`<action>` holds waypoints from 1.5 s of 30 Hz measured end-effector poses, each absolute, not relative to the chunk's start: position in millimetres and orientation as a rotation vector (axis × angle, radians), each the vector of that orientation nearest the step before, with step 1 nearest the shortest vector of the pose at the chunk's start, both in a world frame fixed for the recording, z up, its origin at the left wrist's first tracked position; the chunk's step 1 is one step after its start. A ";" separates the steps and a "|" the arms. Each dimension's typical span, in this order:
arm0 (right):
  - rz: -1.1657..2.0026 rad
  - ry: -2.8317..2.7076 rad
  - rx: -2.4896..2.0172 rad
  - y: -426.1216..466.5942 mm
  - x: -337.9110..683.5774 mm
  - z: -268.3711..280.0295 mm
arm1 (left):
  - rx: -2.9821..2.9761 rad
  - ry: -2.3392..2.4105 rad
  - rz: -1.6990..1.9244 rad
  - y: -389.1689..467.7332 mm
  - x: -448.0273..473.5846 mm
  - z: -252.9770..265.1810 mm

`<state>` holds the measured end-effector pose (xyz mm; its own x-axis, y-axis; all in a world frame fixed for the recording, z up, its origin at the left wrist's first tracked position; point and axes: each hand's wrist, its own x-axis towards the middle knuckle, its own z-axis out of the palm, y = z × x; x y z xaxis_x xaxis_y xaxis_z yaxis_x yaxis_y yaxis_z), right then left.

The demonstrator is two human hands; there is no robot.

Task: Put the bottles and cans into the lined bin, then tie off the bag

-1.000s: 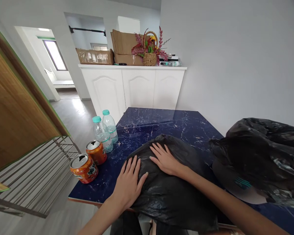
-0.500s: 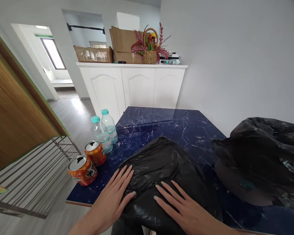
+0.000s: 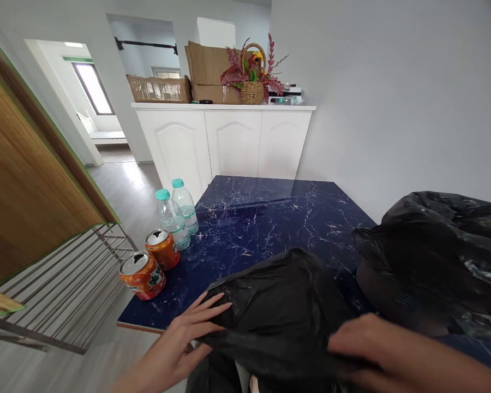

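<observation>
A black plastic bag [image 3: 278, 305] lies spread over the front of the dark blue marbled table [image 3: 262, 218], its near edge raised and pulled taut. My left hand [image 3: 192, 330] is at the bag's left side, fingers on top and thumb beneath, with the plastic pinched between. At the right end of that edge is my right hand [image 3: 364, 344], blurred, its fingers curled around the plastic. To the left stand two orange drink cans [image 3: 144, 275], opened on top, and behind them two clear bottles [image 3: 174, 221] with turquoise caps.
Another black bag [image 3: 433, 256] sits bunched on the table's right side, over a grey rounded thing [image 3: 393, 300]. A white cabinet [image 3: 233, 142] stands behind the table, with cardboard boxes [image 3: 213, 71] and a flower basket [image 3: 252, 93] on top. A metal rack [image 3: 73, 295] is at left.
Both hands lay flat on the bag before. The left now pinches its edge; the right has moved right and closed on the plastic. The bag's near edge is stretched sideways.
</observation>
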<state>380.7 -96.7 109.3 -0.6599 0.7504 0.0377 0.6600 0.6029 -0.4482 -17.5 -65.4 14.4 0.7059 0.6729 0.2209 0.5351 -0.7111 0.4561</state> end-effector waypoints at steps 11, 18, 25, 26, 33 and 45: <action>-0.319 -2.338 -1.189 -52.8 305.1 103.2 | 2.566 1.272 1.013 -78.6 -0.6 28.6; -0.226 -2.592 -1.010 -66.5 271.1 2.8 | 2.782 1.354 0.859 -58.4 18.0 17.7; 0.010 -2.608 -1.100 -8.7 294.5 -14.6 | 3.009 1.100 0.596 -41.1 33.7 13.8; 0.072 -2.612 -1.104 -4.3 296.1 -16.1 | 3.023 1.079 0.513 -39.3 32.5 12.5; 0.396 -2.566 -1.191 18.6 318.8 -27.7 | 2.870 1.110 0.289 -28.0 15.3 10.8; 0.315 -2.491 -1.417 38.3 389.5 -42.2 | 2.834 1.048 0.198 -37.2 -15.4 16.0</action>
